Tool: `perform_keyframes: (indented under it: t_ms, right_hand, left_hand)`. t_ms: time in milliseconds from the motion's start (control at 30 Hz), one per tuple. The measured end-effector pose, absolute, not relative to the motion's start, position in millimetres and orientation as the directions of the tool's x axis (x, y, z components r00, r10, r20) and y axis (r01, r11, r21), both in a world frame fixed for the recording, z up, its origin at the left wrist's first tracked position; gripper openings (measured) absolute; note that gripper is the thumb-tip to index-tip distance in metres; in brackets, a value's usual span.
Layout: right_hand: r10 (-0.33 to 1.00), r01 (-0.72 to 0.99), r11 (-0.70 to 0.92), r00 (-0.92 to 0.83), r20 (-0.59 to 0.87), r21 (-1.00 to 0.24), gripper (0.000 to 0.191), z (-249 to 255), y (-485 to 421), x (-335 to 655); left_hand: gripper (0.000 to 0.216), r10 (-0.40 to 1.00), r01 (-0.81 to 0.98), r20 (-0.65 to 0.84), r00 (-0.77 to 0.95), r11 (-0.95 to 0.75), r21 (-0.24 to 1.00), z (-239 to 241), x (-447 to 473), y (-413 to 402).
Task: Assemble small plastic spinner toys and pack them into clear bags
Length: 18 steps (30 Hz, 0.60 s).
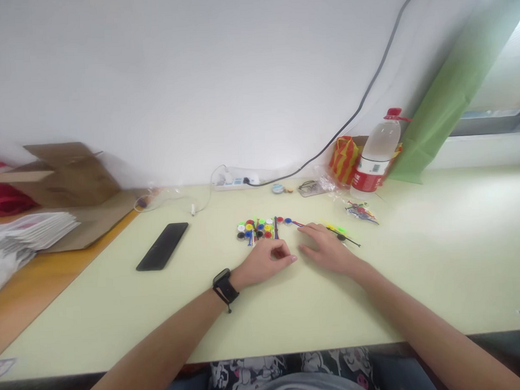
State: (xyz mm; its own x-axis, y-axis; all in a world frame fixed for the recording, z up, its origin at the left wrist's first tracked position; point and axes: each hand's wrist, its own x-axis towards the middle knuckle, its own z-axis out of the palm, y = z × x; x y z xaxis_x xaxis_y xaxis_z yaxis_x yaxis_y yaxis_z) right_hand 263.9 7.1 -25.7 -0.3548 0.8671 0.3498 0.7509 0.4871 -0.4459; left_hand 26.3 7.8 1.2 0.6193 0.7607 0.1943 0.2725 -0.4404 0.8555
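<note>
Small coloured round discs (241, 227) and thin sticks lie clustered in rows on the table, just beyond my left hand (264, 262). Its fingers are curled under and the thumb points right; anything inside them is hidden. My right hand (328, 248) rests low over the table with its fingers stretched out. Its fingertips are at the end of a red and blue stick (295, 223), which has a blue disc (288, 221) at its other end. A red disc (280, 220) lies beside that one. Beyond my right hand are yellow-green pieces (335, 229) and a black stick (352, 241).
A black phone (163, 247) lies left. Behind are a power strip (236, 181), a small round tin (277, 188) and a large water bottle (376, 157). A clear packet of coloured pieces (362, 212) lies right. Cardboard (71, 173) and stacked papers (39, 230) fill the far left.
</note>
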Motion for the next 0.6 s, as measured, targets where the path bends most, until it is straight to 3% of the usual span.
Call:
perform_keyframes:
  t_ms: [267,600]
  right_hand:
    - [0.839,0.71,0.536,-0.389,0.38,-0.457,0.053,-25.6,6.3,262.4]
    - [0.821,0.71,0.563,-0.419,0.388,-0.423,0.044,-29.0,9.8,262.5]
  left_hand:
    - [0.025,0.757,0.278,0.193,0.624,-0.446,0.851,-0.8,26.4,9.0]
    - [0.025,0.754,0.286,0.189,0.629,-0.45,0.846,-1.3,26.2,9.0]
